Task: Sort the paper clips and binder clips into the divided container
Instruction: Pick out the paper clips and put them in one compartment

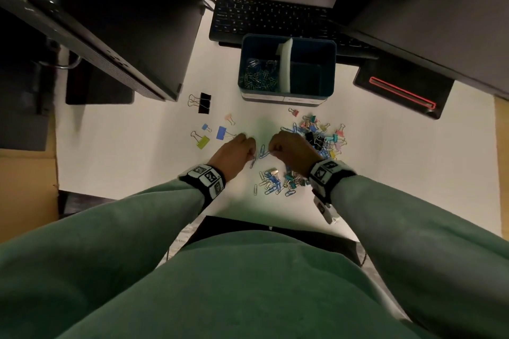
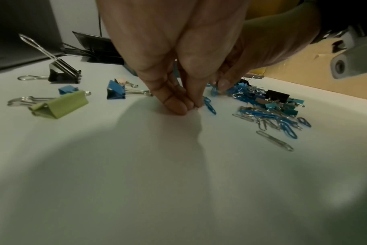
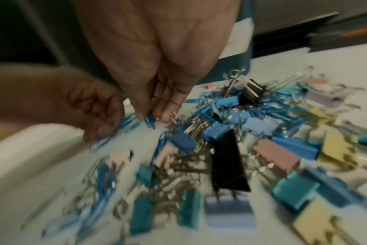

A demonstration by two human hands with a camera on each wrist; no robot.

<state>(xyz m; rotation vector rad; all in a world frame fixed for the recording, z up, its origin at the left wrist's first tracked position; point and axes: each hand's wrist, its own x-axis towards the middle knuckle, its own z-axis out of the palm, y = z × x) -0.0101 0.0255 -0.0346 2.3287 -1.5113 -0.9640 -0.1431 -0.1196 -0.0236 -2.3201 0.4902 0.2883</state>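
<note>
- both hands pinch clips on the worktop [image 1: 137, 162]: left hand [image 1: 234, 153] a silver one, right hand [image 1: 292, 150] a blue one [image 3: 150, 121].
- container [image 1: 329, 69] holds clips left of its divider [image 1: 286, 63].

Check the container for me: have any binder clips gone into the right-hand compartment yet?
No. In the head view the divided container's right compartment shows only bare blue floor.

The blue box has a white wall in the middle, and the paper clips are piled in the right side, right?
Not quite. In the head view the blue box has the white wall, but the paper clips are piled in the left side. The right side looks empty.
</note>
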